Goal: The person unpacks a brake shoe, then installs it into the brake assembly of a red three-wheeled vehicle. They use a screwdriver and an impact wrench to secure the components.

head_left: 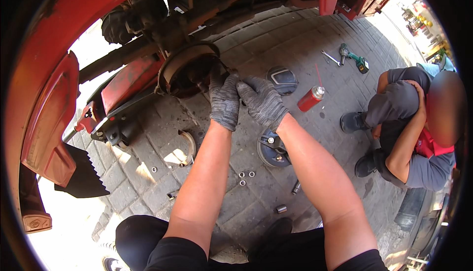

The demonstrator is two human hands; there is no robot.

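Note:
My left hand point(224, 101), in a grey knit glove, is up against the right side of a round, rusty brake assembly point(189, 69) under the red vehicle. Its fingers are curled and partly lost in the dark. My right hand point(262, 101), gloved alike, meets it from the right, its bent fingers and thumb close to the left hand's fingertips. Whatever the two hands grip there is too small and dark to make out. Below my right hand, partly behind the forearm, lies a round black part with bolts point(271, 150). A curved brake shoe point(189, 145) rests on the paving left of my left forearm.
Right of my hands are a black round cover point(282, 80), a red spray can point(311, 98) with a thin straw, a wrench point(330, 57) and a green cordless tool point(354, 59). Several nuts point(242, 175) and a socket point(281, 209) lie nearer. Another person point(419, 123) crouches at right. A red jack point(128, 83) stands left.

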